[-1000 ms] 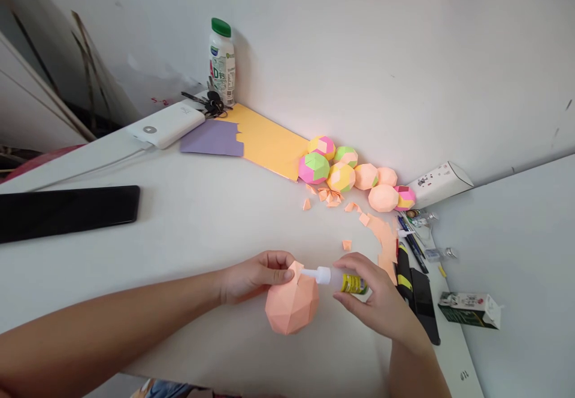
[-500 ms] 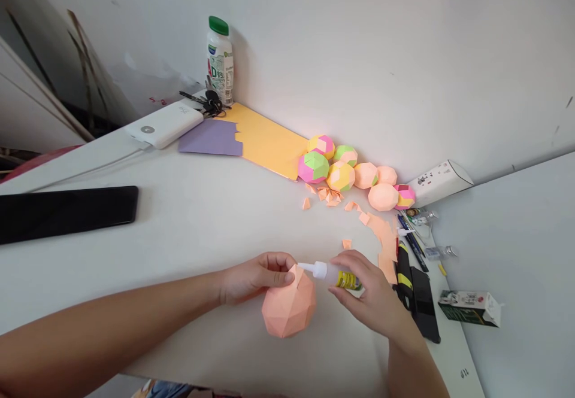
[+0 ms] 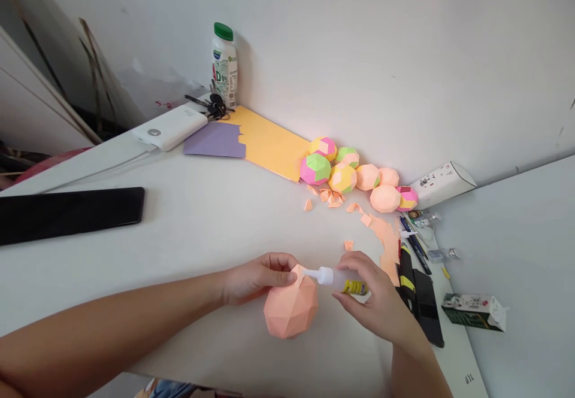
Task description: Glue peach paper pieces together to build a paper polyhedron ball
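Observation:
My left hand (image 3: 256,278) is closed on the top of a peach paper ball (image 3: 290,311), pinching a small raised flap at its upper edge. In my right hand (image 3: 375,299) I grip a small clear glue bottle (image 3: 344,281) with a yellow label. Its white nozzle points left and touches the flap on the ball. The ball rests near the front edge of the white table (image 3: 202,224).
Several finished paper balls (image 3: 341,170) and peach scraps (image 3: 350,209) lie by the wall. Yellow and purple paper (image 3: 265,140), a power bank (image 3: 171,127), keys, a green-capped bottle (image 3: 223,66), a black phone (image 3: 67,213), pens (image 3: 413,248) and a small carton (image 3: 474,312) are around.
The glue nozzle shifted slightly, up and then back down onto the flap. Both hands and the ball stayed in about the same place.

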`<move>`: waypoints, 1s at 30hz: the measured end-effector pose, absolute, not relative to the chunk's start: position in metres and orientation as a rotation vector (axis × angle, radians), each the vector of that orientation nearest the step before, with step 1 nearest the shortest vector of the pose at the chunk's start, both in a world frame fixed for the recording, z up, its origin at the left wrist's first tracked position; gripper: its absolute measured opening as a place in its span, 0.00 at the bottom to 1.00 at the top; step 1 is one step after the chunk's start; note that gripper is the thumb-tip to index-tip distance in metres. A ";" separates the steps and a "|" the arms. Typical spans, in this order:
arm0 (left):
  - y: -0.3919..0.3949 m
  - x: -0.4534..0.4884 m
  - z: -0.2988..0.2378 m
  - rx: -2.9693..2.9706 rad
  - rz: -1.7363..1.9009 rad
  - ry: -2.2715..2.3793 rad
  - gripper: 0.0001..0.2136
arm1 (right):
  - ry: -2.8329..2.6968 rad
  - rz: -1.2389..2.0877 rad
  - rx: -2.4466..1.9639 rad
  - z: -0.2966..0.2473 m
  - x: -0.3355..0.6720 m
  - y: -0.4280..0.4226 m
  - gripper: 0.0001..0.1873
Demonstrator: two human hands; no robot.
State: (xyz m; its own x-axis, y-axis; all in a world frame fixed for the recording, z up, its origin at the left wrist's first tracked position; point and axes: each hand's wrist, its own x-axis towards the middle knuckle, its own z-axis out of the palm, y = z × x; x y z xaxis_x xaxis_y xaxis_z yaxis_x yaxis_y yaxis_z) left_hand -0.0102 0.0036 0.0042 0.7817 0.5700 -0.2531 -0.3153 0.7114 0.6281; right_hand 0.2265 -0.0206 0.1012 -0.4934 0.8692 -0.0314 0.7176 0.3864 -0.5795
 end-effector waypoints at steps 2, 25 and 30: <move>0.003 -0.010 0.005 0.610 0.508 0.458 0.11 | -2.393 0.794 -1.383 0.102 0.226 -0.021 0.16; 0.003 -0.010 0.001 0.621 0.480 0.457 0.10 | -2.230 0.693 -1.526 0.097 0.225 -0.020 0.12; 0.003 -0.010 0.001 0.607 0.487 0.469 0.11 | -2.331 0.847 -1.479 0.103 0.224 -0.024 0.14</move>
State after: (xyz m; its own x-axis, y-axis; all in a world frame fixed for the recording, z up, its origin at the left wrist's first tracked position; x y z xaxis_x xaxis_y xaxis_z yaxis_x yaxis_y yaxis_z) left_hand -0.0095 0.0033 0.0011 0.7868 0.5554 -0.2692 -0.2897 0.7174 0.6335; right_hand 0.2243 -0.0241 0.1035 -0.4514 0.8875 -0.0929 0.7401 0.3142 -0.5945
